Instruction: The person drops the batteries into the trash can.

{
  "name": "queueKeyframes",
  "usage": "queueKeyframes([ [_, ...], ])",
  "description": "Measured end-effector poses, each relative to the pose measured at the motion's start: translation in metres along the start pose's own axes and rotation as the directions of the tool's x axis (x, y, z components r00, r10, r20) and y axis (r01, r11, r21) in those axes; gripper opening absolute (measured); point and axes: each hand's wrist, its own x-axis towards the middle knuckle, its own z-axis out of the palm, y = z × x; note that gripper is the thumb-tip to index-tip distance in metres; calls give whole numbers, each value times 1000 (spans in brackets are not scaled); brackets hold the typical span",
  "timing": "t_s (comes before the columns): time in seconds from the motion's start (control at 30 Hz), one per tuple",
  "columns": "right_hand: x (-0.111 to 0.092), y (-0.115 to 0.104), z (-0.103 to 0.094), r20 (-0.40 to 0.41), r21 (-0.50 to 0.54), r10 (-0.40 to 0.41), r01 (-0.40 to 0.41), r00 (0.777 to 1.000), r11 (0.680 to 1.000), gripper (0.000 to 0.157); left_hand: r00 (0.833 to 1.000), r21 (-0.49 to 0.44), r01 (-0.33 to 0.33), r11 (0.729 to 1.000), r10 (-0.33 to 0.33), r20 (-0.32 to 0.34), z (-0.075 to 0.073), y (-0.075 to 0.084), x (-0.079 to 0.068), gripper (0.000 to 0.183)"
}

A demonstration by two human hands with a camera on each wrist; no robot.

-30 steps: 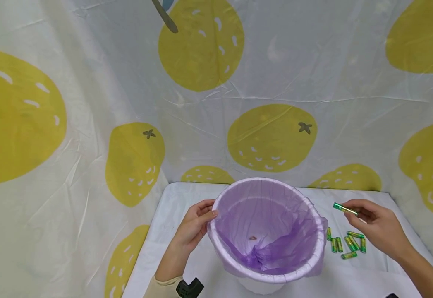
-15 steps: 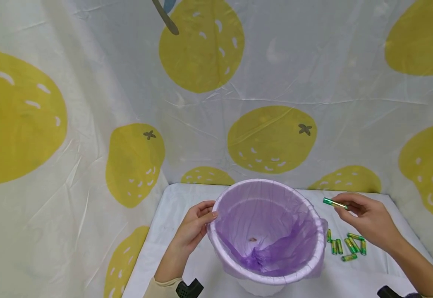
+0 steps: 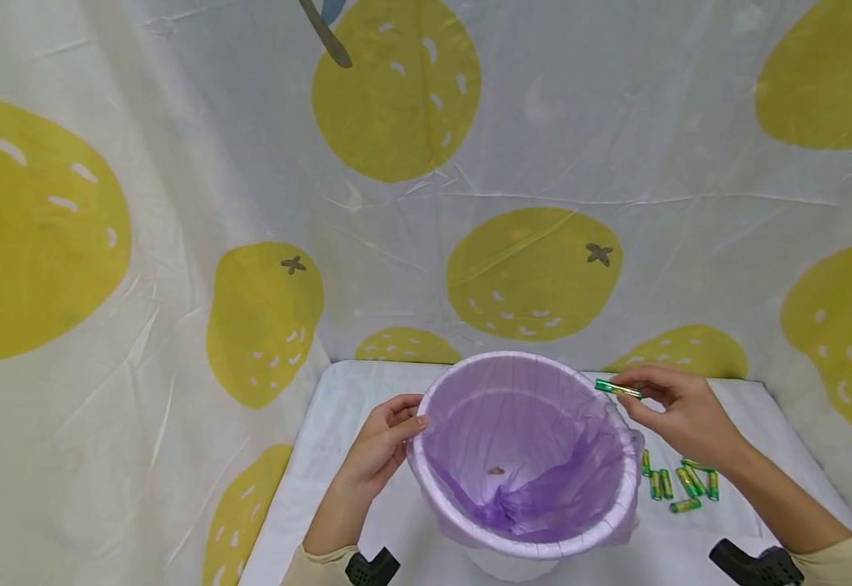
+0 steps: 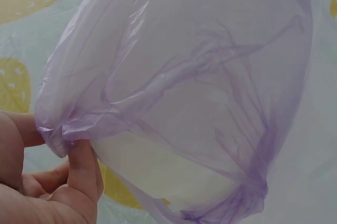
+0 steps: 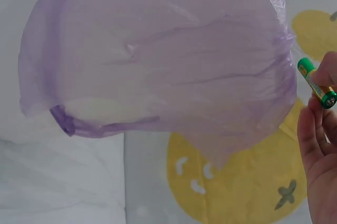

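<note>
Battery (image 3: 618, 388) is held in R hand (image 3: 678, 407), pinched btwn thumb & fingertips, w/ the grip opened only as wide as its thin body; it's seen right of centre, lower half of head frame, at bin's upper-right rim. Whether the rim is touched can't be told.

A slim, shiny cylinder is shown: green ends, yellow-gold middle, tilted slightly down to the right. In R wrist view it's placed at far right edge, w/ a metal contact shown at its lower end.

Bin (image 3: 431, 488) is set lower centre, lined w/ thin purple bag (image 3: 543, 505), folded over the rim & bunched at the bottom. Its left rim is gripped by L hand (image 3: 377, 443), thumb & fingers closed on the bag-covered edge.

More green-and-yellow batteries (image 3: 685, 482) are scattered lower right on white table (image 3: 352, 399).
</note>
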Motion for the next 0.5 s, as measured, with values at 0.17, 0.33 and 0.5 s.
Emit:
queueKeyframes([
  [0.17,11,-7,10,29,25,-34,34,999,999,37,1000,3,2,1000,-2,-4,0,0,-2,37],
  [0.33,25,-12,19,68,73,-78,73,995,995,38,1000,3,-1,1000,1,-9,0,1,-4,37],
  [0.5,35,-16,26,76,101,-125,117,989,988,41,1000,14,-4,1000,4,5,0,1,-1,39],
])
